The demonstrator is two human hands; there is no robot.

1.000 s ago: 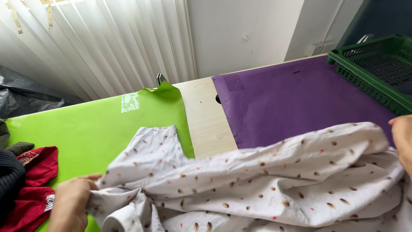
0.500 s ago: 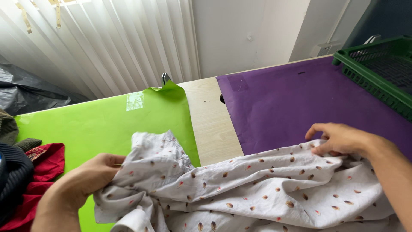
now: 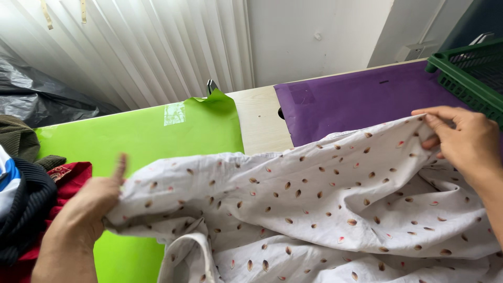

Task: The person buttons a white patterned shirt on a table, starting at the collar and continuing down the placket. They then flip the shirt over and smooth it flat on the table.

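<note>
A white garment (image 3: pixel 314 204) with small brown and red leaf spots lies spread and lifted over the table. My left hand (image 3: pixel 91 204) grips its left edge above the green sheet (image 3: pixel 131 141). My right hand (image 3: pixel 463 139) pinches the upper right edge above the purple sheet (image 3: pixel 356 102). The cloth is stretched between both hands, with crumpled folds and a sleeve hanging toward me at the bottom.
A pile of clothes, red (image 3: pixel 70 175), dark knit (image 3: pixel 23 209) and olive (image 3: pixel 18 136), sits at the left. A green plastic crate (image 3: pixel 471 71) stands at the far right. Bare wood table (image 3: pixel 259 118) shows between the sheets. Vertical blinds (image 3: pixel 157 47) and a black bag (image 3: pixel 47 99) lie behind.
Both hands have lifted and pulled the garment apart: the right hand rose up and right with the edge, the left hand shifted left, and the cloth now stretches wide.
</note>
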